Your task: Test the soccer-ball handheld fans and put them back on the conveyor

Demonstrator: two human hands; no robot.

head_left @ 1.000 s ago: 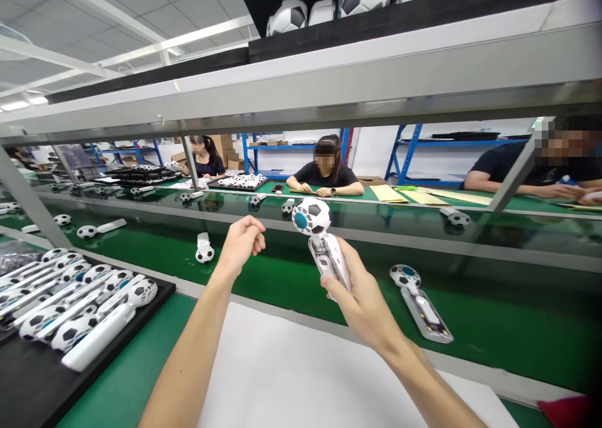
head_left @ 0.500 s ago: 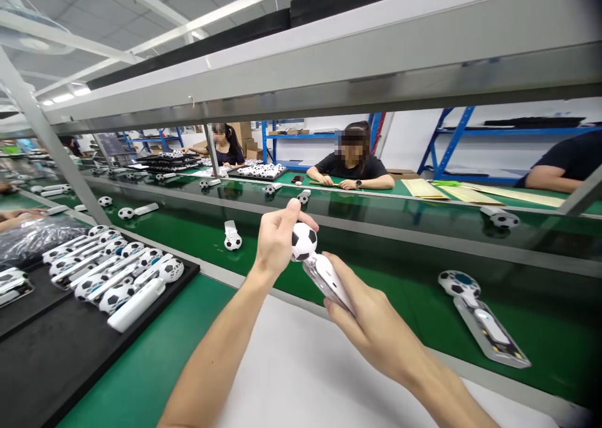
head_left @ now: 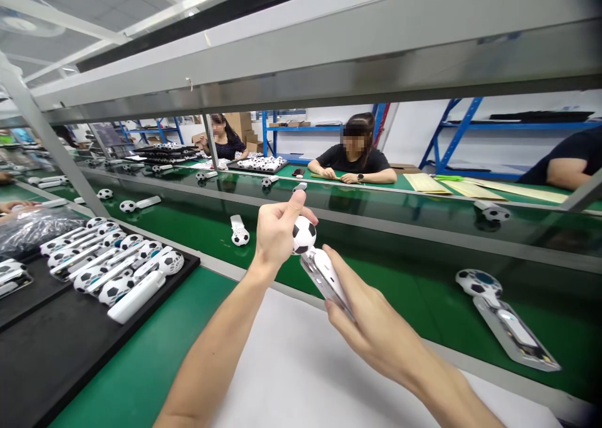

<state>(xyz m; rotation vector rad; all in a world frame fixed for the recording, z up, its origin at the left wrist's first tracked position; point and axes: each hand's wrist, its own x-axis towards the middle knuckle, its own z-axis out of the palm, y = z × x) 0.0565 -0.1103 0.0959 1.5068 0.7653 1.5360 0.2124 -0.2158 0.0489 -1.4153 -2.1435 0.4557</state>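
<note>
A white handheld fan (head_left: 323, 266) with a black-and-white soccer-ball head is held up between both my hands, over the near edge of the green belt. My left hand (head_left: 278, 232) is closed around the ball head, thumb up, with some fingers hidden behind it. Lower down, my right hand (head_left: 364, 302) grips the handle, whose side looks clear and partly open. Beneath my arms lies a white sheet (head_left: 277, 365).
At left, a black foam tray (head_left: 61, 365) holds rows of similar fans beside a clear plastic bag (head_left: 42, 230). More fans lie on the green belt (head_left: 390, 258), one with exposed insides (head_left: 510, 331) at right. Co-workers (head_left: 352, 155) sit opposite. A metal beam (head_left: 301, 70) crosses above.
Fans on the near belt have slid to the right, and one on the far strip has shifted left. Both hands keep their grip on the fan, almost unmoved. The view has tilted slightly.
</note>
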